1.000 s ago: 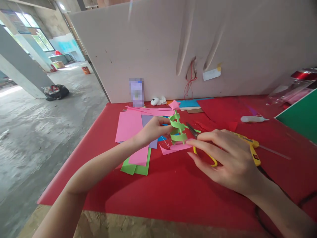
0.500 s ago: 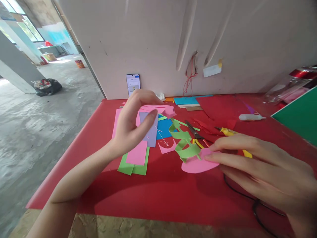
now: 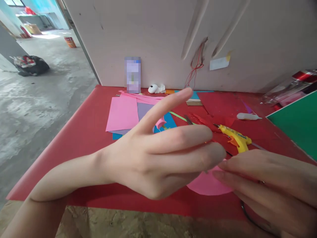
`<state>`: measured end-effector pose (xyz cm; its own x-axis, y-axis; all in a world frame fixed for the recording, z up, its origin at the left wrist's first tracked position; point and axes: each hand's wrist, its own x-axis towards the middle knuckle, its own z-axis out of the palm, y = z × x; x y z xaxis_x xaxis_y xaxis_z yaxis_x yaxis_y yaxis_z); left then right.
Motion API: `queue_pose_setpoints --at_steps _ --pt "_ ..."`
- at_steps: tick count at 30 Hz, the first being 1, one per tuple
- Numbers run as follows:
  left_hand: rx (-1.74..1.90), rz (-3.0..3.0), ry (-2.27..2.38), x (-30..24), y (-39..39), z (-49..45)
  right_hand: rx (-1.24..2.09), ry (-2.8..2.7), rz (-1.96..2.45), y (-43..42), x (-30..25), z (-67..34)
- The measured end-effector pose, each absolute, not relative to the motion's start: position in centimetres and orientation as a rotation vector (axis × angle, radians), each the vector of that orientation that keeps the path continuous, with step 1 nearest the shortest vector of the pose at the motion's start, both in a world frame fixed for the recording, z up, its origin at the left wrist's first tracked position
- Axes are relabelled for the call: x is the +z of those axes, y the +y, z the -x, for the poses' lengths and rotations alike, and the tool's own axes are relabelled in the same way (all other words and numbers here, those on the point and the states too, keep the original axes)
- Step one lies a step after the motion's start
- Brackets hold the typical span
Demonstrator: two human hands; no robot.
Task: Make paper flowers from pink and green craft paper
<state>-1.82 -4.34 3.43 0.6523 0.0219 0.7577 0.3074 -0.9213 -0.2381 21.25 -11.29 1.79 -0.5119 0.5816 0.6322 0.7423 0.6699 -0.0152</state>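
Close up, left hand (image 3: 153, 158) spread over pink paper disc (image 3: 208, 185); right hand (image 3: 267, 185) pinches its edge.

craft workspace | coloured paper sheets (image 3: 122, 114) | glue gun (image 3: 235, 138) | bare concrete floor (image 3: 37, 96)

Pale board wall (image 3: 153, 36) stands beyond my hand; red table (image 3: 81, 132) beneath it; sunlit concrete floor (image 3: 42, 99) off to its left.

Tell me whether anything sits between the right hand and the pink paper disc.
Nothing visible does: the right hand fingertips already rest on the pink paper disc. The left hand covers the disc's left part.
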Motion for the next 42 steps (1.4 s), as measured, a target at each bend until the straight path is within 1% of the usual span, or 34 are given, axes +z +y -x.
queue_pose_setpoints --at_steps 2,4,6,8,11,14,16,20,22,27,32,37,42 --pt "-1.051 2.623 -0.277 3.7 -4.2 1.9 -0.261 -2.323 0.953 -11.2 1.9 -21.2" --pt "-0.863 2.776 -0.354 3.5 -3.8 2.2 -0.184 -2.349 0.901 -10.6 2.1 -21.2" --pt "-0.661 2.907 -0.423 3.0 -3.1 2.6 -0.16 -2.359 0.857 -9.8 2.1 -21.0" --pt "-0.549 2.938 -0.434 2.3 -2.1 3.0 -0.153 -2.388 0.807 -9.0 1.7 -20.8" --pt "-0.395 2.904 -0.396 1.5 -0.8 3.8 -0.151 -2.435 0.782 -7.8 -0.1 -20.4" --pt "-0.23 2.954 -0.331 0.8 0.1 4.9 -0.151 -2.402 0.785 -7.3 -3.1 -20.3" --pt "-0.252 2.99 -0.353 0.1 0.4 5.7 -0.157 -2.389 0.759 -7.4 -4.9 -20.5" --pt "-0.615 3.099 -0.595 -1.9 -0.1 7.2 -0.181 -2.458 0.722 -8.4 -7.1 -21.1" --pt "-0.695 3.16 -0.656 -3.2 -1.0 7.5 -0.205 -2.497 0.706 -8.9 -7.6 -20.8" --pt "-0.643 3.199 -0.505 -6.1 -3.8 7.0 -0.287 -2.532 0.697 -9.8 -8.7 -18.7" --pt "-0.605 3.199 -0.434 -7.5 -5.3 6.2 -0.212 -2.509 0.815 -10.1 -7.5 -18.2" --pt "-0.604 3.142 -0.362 -7.9 -6.3 6.1 -0.293 -2.325 1.038 -7.5 -5.5 -18.5" --pt "-0.496 3.065 -0.353 -8.3 -7.2 5.8 -0.401 -2.398 1.098 -4.9 -6.7 -17.2"
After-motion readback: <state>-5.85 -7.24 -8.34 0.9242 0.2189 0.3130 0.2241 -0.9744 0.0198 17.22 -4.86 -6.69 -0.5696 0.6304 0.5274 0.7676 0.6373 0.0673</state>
